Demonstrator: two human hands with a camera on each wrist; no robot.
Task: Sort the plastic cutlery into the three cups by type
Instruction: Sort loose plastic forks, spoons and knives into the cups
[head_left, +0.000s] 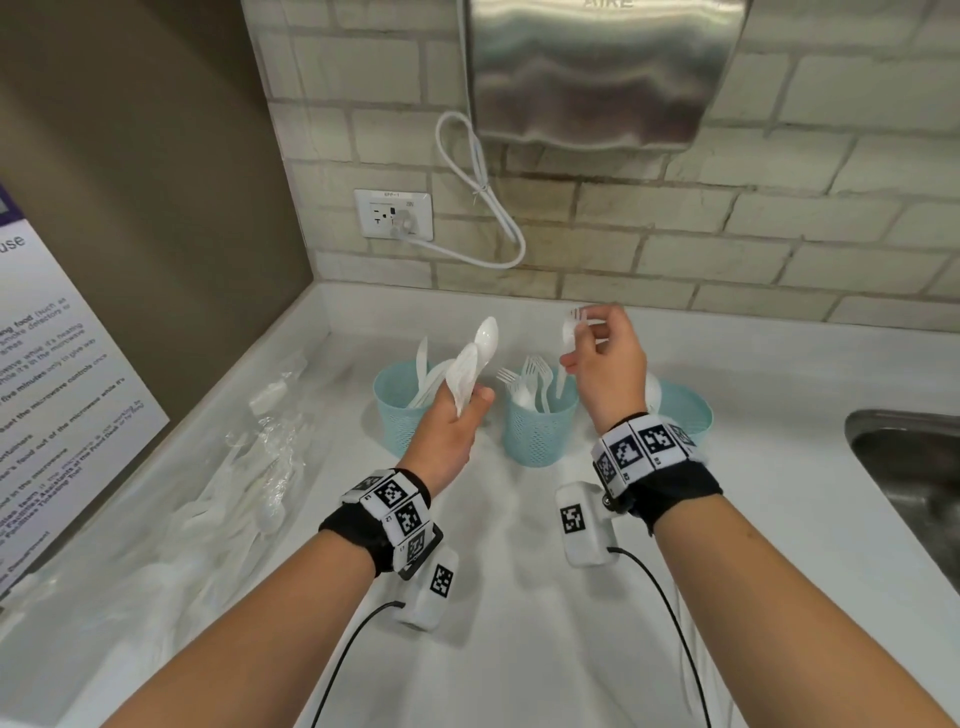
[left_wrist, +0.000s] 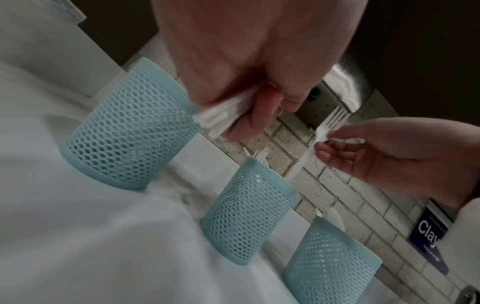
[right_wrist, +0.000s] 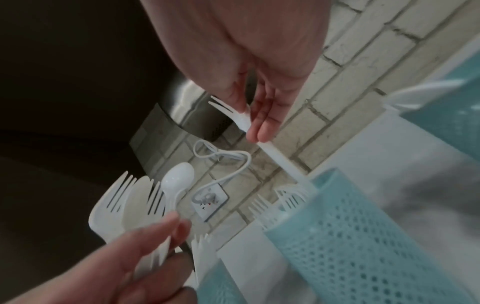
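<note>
Three teal mesh cups stand in a row on the white counter: left cup (head_left: 402, 415) with knife-like pieces, middle cup (head_left: 537, 431) with forks, right cup (head_left: 685, 410) partly hidden behind my right wrist. My left hand (head_left: 467, 402) grips a bunch of white cutlery (head_left: 467, 369) by the handles, in front of the left cup. Spoons (right_wrist: 176, 183) and forks (right_wrist: 116, 197) show in it. My right hand (head_left: 582, 343) pinches a single white fork (head_left: 569, 332) near its head, tines up. Its handle points down to the middle cup's (right_wrist: 363, 236) mouth.
A clear plastic bag (head_left: 249, 467) with more white cutlery lies on the counter at left. A steel sink (head_left: 909, 467) is at the right edge. On the tiled wall behind are an outlet (head_left: 393, 214) with a looped cord and a steel dispenser (head_left: 597, 67).
</note>
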